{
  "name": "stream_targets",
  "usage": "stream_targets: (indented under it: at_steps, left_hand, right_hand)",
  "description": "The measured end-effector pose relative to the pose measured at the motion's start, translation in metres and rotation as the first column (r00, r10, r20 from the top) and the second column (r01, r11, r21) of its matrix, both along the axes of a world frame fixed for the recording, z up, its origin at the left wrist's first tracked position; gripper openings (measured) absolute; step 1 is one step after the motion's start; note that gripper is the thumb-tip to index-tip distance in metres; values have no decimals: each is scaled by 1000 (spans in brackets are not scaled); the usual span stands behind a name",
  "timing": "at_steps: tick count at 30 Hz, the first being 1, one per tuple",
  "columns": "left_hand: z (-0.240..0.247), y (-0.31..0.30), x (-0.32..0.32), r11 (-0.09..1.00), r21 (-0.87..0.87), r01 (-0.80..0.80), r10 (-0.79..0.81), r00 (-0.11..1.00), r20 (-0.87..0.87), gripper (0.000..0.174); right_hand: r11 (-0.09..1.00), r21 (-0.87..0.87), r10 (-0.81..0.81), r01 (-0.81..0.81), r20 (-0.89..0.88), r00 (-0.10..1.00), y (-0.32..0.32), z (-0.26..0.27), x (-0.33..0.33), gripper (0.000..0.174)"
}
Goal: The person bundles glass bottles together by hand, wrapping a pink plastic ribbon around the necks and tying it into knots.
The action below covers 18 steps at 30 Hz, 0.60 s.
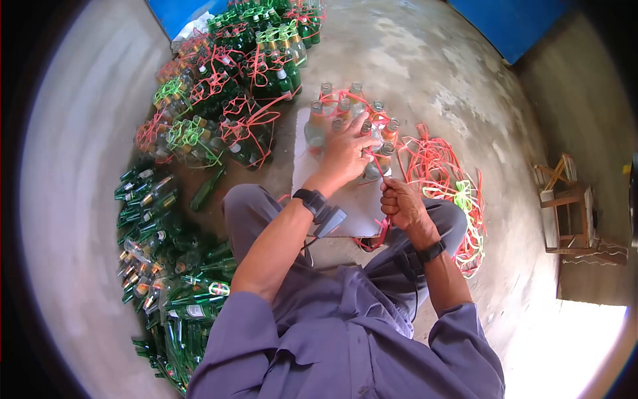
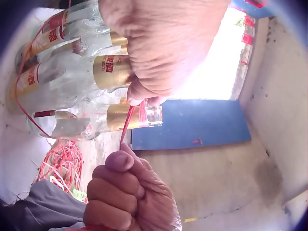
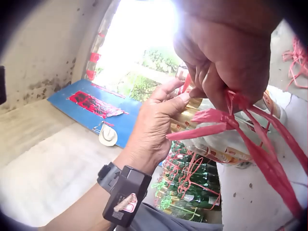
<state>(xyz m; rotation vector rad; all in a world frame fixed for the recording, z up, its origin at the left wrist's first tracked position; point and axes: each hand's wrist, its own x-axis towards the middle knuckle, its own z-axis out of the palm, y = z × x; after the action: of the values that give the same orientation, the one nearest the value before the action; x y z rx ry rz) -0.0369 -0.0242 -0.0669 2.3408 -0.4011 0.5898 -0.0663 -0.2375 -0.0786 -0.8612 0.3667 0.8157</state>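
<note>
A bundle of clear glass bottles [image 1: 314,126] with gold neck labels stands upright, red plastic strap [image 2: 126,126] looped around it. My left hand [image 1: 345,156] reaches over the bottles from the near left. In the left wrist view, its thumb and a finger pinch the strap beside a bottle neck [image 2: 154,115]. Just to the right, my right hand [image 1: 402,203] is a fist that grips the strap, pulled straight between both hands. Loose red strap ends [image 3: 269,168] hang from the right fist in the right wrist view. A pale board [image 1: 339,206] lies under the bundle.
Tied bundles of green and clear bottles [image 1: 256,73] crowd the far left. Loose green bottles [image 1: 193,292] lie piled at the near left. A tangle of red and green strap [image 1: 432,159] lies on the floor to the right. A wooden stool [image 1: 571,213] stands by the right wall.
</note>
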Motion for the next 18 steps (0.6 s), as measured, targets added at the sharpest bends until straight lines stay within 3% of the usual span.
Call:
stream_targets:
  at_steps: [5,11,14,18]
  left_hand:
    - [2,0,0,1000,7,15,-15,1000,2,20]
    - [10,2,-4,999,24,41,-39,998,-53,18]
    - [12,2,-5,997,79,22,-18,999,-51,18]
    - [12,2,-4,996,86,28,-26,999,-28,15]
  right_hand:
    - [996,87,24,-20,-49,999,-1,13,-4,24]
    - [986,160,-27,52,-153,988,3,26,-9,20]
    - [995,65,-60,69,-134,989,5,31,-14,20]
    - [979,200,58,-44,-64,996,-3,23,-21,20]
